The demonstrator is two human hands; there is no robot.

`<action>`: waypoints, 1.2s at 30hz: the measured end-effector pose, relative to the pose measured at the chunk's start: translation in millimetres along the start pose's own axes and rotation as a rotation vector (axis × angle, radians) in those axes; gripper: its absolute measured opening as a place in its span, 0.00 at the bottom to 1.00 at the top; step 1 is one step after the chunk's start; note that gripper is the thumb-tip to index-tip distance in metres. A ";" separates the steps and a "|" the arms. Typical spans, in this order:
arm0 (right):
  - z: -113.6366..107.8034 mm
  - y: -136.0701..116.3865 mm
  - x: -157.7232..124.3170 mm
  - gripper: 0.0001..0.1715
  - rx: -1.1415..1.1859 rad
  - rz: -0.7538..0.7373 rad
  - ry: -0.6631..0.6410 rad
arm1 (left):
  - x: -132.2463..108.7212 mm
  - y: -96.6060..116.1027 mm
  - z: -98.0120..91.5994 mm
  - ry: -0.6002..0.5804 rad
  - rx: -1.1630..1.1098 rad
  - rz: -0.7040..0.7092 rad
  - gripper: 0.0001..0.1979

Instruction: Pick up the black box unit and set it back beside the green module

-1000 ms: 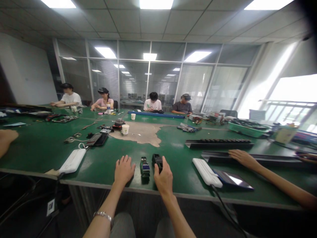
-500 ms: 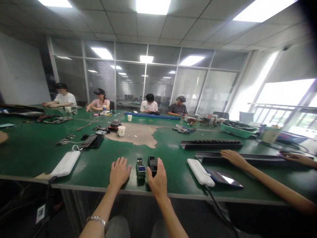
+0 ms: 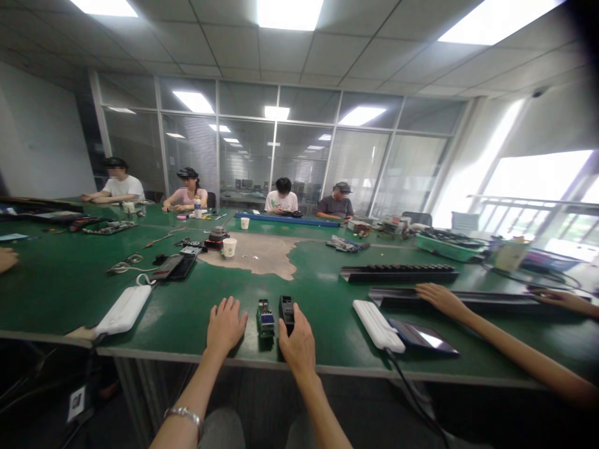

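A small green circuit board with a blue part (image 3: 266, 319) lies on the green table between my hands. To its right is a black plastic housing (image 3: 286, 305), long and narrow, lying on the table. My right hand (image 3: 298, 343) has its thumb on the housing's left side and its fingers along the right, closed around its near end. Left of the circuit board, my left hand (image 3: 225, 325) rests palm down on the tabletop, fingers stretched out and holding nothing.
White power banks with cables lie left (image 3: 124, 308) and right (image 3: 379, 325). Beside the right one is a dark flat panel (image 3: 423, 337). A neighbour's hand (image 3: 442, 299) touches a long black rail (image 3: 491, 300). A paper cup (image 3: 229, 247) stands farther back. Several people sit opposite.
My right hand's fingers have drawn in closer around the black housing, which shows slightly turned. My left hand and the circuit board stay where they were.
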State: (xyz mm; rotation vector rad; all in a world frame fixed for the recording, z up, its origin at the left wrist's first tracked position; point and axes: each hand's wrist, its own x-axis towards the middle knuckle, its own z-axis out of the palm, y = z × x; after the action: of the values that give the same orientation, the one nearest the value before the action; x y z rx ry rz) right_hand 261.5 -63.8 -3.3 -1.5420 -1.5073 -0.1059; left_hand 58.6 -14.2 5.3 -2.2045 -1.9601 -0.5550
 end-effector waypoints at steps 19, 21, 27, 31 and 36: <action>-31.6 -53.9 36.1 0.38 0.238 0.130 0.013 | 0.1 0.0 -3.1 -0.017 -0.020 -0.015 0.26; -28.2 -62.0 33.4 0.37 0.223 0.090 -0.002 | -0.1 0.3 -3.3 -0.016 -0.025 -0.014 0.26; -13.7 -74.0 19.8 0.37 0.170 0.025 -0.061 | -1.6 0.8 -4.9 -0.008 -0.035 -0.023 0.25; -4.9 -76.4 13.0 0.36 0.131 -0.021 -0.059 | -2.4 0.8 -6.3 -0.005 -0.037 -0.020 0.25; 0.8 -79.3 8.8 0.35 0.061 -0.050 -0.044 | -2.0 1.5 -8.4 -0.026 -0.041 -0.030 0.25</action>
State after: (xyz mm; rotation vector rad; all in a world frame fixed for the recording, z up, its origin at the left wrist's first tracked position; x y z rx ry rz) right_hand 198.5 -72.9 44.7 -1.4668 -1.5705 -0.0542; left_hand 58.3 -19.2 12.5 -2.2208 -2.0164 -0.5785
